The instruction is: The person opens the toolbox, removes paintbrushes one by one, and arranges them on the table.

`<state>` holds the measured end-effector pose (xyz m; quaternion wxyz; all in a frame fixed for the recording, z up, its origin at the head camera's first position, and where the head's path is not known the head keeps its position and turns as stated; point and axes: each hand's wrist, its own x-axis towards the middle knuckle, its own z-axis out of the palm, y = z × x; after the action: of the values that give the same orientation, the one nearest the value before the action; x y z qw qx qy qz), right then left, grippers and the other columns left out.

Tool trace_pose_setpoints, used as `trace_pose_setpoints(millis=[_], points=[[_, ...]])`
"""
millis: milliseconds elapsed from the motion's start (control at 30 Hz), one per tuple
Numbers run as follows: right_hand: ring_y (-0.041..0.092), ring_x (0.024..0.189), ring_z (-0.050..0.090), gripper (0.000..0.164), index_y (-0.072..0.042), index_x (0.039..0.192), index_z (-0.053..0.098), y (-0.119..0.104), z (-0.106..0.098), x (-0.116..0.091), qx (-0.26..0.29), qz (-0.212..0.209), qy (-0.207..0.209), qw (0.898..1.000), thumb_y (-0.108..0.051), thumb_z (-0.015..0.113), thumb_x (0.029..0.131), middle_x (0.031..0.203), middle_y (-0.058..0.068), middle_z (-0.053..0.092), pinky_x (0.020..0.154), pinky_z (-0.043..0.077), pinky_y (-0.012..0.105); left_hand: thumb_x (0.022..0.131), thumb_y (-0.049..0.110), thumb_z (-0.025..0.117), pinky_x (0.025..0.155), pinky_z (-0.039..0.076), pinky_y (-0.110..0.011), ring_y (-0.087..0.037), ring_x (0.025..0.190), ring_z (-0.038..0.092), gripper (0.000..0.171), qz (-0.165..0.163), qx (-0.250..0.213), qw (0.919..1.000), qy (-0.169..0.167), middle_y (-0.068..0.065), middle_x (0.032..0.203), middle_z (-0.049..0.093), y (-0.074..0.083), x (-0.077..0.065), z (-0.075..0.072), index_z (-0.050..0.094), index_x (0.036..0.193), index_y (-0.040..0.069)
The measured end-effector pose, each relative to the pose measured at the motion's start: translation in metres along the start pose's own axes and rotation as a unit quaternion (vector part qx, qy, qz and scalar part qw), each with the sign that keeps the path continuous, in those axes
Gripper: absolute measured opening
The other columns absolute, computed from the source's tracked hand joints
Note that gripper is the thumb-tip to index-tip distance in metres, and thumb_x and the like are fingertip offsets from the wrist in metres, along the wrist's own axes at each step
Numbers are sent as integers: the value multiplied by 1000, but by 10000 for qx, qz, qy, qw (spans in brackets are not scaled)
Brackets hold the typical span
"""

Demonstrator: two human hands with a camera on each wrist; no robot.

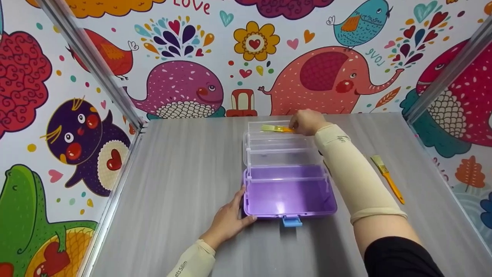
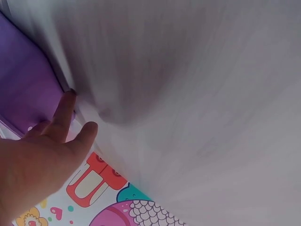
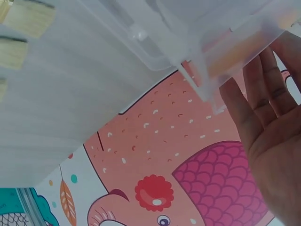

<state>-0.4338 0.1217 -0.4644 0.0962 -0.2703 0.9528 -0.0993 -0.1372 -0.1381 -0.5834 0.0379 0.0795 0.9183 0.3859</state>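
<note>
A purple storage box [image 1: 290,196] stands with its lid up and its clear tiered trays [image 1: 284,151] folded out at the back. A paintbrush [image 1: 273,128] with pale bristles and an orange handle lies in the rearmost tray. My right hand [image 1: 308,122] is at that tray's right end, its fingers curled at the handle's tip. In the right wrist view several fingers [image 3: 247,106] hang beside the tray's clear wall, with the orange handle showing through it. My left hand [image 1: 230,220] rests against the box's front left corner, fingers along the side and thumb at the front.
A second paintbrush [image 1: 388,179] lies on the grey table [image 1: 184,184] at the right; more bristles [image 3: 30,18] show in the right wrist view. A blue latch [image 1: 292,221] juts from the box's front. Printed walls [image 1: 253,77] and metal posts [image 1: 92,61] bound the table.
</note>
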Motion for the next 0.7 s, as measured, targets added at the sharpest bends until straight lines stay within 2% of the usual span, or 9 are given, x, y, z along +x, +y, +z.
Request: trace_pose_setpoints(millis=[233,433,700], points=[[24,95,67,23,-14,105,80,3,2,0,272,61,173,9995,-9,76,83,101,5,75,88,53,45,86,56,70,100,40,-61,-48,120,55,97,-18,-25,10000,-35,-25,147,46,1,0,0,24,158,8],[23,93,67,24,-12,109,79,-1,-7,-6,613,12,612,9962,-11,78,85,103,6,75,87,55,45,86,56,70,99,41,-61,-49,119,55,97,-18,-15,10000,-9,-26,146,46,0,0,-2,25,157,8],[22,89,67,26,-15,112,79,5,-20,-32,668,-178,845,9940,-12,79,86,102,3,74,83,56,43,86,57,69,98,42,-61,-49,116,56,97,-35,36,10000,-2,-28,144,48,-3,0,2,24,158,9]])
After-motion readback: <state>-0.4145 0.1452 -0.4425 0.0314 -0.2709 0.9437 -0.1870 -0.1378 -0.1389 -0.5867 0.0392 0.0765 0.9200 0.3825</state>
